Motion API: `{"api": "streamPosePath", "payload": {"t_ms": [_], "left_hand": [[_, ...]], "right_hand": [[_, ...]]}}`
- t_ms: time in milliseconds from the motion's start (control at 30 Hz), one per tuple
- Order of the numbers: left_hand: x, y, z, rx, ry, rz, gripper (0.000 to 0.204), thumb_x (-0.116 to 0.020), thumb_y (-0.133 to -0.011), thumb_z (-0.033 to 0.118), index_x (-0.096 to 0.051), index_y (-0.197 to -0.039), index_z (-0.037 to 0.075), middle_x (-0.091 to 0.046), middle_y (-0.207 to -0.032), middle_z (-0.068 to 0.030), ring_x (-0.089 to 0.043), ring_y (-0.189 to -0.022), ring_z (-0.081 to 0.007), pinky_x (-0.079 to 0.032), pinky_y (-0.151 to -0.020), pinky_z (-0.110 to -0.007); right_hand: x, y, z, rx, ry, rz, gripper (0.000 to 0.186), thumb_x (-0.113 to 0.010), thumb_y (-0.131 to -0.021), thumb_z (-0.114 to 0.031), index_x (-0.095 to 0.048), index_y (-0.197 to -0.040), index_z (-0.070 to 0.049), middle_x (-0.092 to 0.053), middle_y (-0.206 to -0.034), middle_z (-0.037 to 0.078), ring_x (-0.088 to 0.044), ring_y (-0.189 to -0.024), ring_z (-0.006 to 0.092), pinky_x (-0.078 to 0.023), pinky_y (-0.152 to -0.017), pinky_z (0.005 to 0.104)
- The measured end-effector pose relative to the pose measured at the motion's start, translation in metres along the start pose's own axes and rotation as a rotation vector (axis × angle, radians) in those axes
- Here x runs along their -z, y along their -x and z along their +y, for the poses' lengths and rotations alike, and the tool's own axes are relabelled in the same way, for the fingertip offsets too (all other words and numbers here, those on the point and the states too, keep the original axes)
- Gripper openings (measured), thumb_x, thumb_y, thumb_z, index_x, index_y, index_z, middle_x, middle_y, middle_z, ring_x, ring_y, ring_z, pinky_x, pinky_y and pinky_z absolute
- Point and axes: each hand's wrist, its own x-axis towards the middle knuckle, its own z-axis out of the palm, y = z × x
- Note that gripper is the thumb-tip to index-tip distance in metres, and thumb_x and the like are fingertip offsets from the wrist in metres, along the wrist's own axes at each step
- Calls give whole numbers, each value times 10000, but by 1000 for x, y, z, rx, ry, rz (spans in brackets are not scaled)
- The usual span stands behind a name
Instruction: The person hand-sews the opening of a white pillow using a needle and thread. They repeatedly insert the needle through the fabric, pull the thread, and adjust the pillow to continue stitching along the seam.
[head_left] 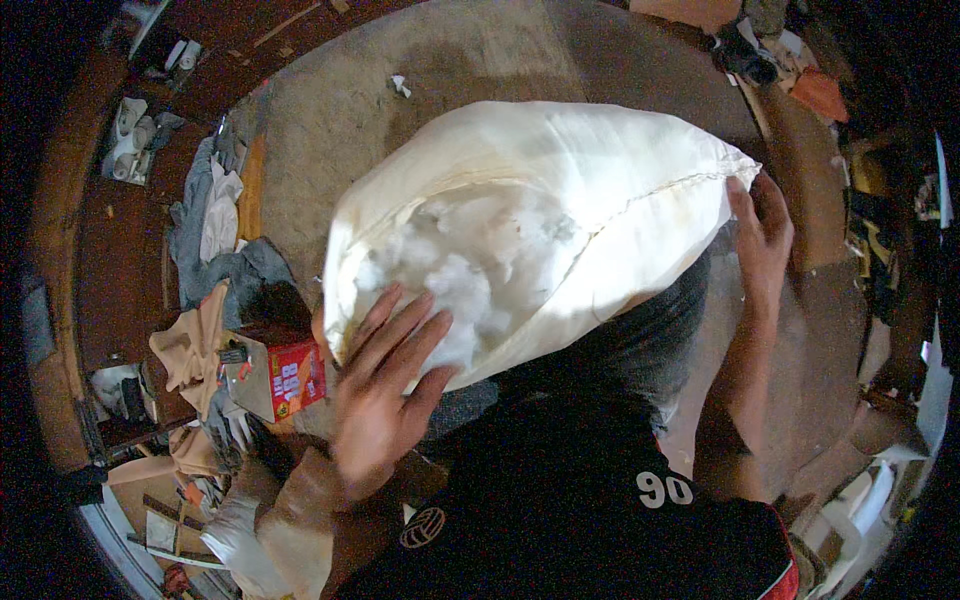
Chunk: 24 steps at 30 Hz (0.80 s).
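A large white pillow cover lies across my lap, its wide opening turned up and toward the left. White fluffy stuffing shows inside. My left hand rests over the near left rim of the opening, fingers stretched out and reaching onto the stuffing. At the far right, my right hand pinches the cover's pointed corner between thumb and fingers. A rough seam edge runs from that corner to the opening. The underside of the cover is hidden.
Left of me stands a red and beige box with tan fabric scraps beside it. Grey and white cloths lie farther off. A small white scrap is on the floor. Assorted clutter sits at the far right.
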Motion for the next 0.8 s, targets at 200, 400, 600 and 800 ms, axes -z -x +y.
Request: {"api": "streamPosePath", "payload": {"t_ms": [200, 400, 600, 800], "left_hand": [[64, -66, 21, -426, 7, 200, 322, -797, -728, 123, -749, -1041, 65, -719, -1057, -95, -674, -1022, -321, -525, -941, -431], [-17, -167, -26, -538, -96, -35, 280, -697, -838, 166, -729, -1103, 81, -698, -1121, -103, -622, -1101, -335, -475, -1023, -433], [-43, -142, -41, -428, -186, 132, 248, -668, -840, 98, -728, -1079, 73, -680, -1090, -108, -618, -1067, -332, -484, -996, -434], [-26, -139, -44, -463, -53, 110, 246, -648, -797, 33, -712, -1034, 41, -662, -1036, -108, -615, -1044, -310, -506, -926, -400]], "right_hand": [[49, 31, -28, 4, -62, 20, 410, -600, -1034, -209, -593, -1380, 11, -714, -1081, 101, -571, -778, 86, -454, -659, 243], [3, 85, -95, -30, -237, -236, 392, -538, -1041, -106, -517, -1427, -44, -676, -841, 33, -603, -707, 87, -458, -618, 232], [-37, 103, -110, 107, -109, -437, 280, -559, -994, -15, -558, -1273, -31, -716, -933, 120, -668, -776, 197, -543, -711, 327], [-80, 106, -126, 878, 129, -790, 245, -623, -829, 6, -630, -1072, 34, -624, -1180, 227, -606, -1138, 419, -516, -960, 465]]}}
